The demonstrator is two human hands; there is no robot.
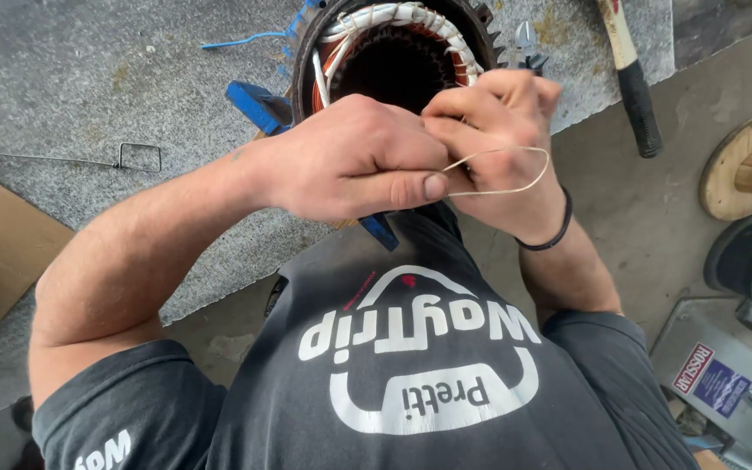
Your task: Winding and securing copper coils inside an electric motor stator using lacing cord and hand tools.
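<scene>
A grey stone-like counter (89, 78) fills the upper left of the view, with a bare concrete floor to the right. From my remote station I read the scene as follows. A thin pale cord (515, 174) forms a flat loop whose long axis runs left to right, lying directly in front of the chest. The left hand (350, 157) is closed, its thumb and forefinger pinching the loop's left end; the right hand (502, 130), touching it, is also closed and grips the strand above the loop. Both hands are equally near. Just beyond them stands the motor stator (393, 52), its copper windings tied with white lacing. Pliers (526, 48) lie beside it; a hammer (633, 78) lies further right.
</scene>
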